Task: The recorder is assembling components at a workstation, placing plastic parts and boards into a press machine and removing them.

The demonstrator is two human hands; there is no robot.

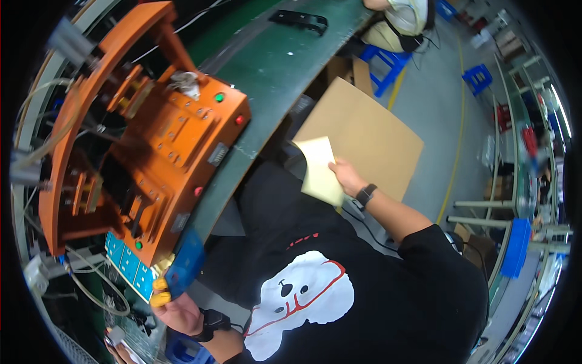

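Note:
My right hand pinches a pale yellow sheet of paper by its right edge, over a large piece of cardboard beside my legs. At the lower left, my left hand has yellow covers on its fingertips. Its fingers are closed on a blue, see-through sheet, which is blurred by motion. That sheet is beside the front corner of an orange press machine with green and red buttons. A black part lies in the machine's near bay. Blue cards lie under the machine's edge.
The machine stands on a green workbench, with a black plastic part farther along. Beyond the cardboard, another person sits on a blue stool. Shelving with a blue bin lines the right. Hoses hang at the left.

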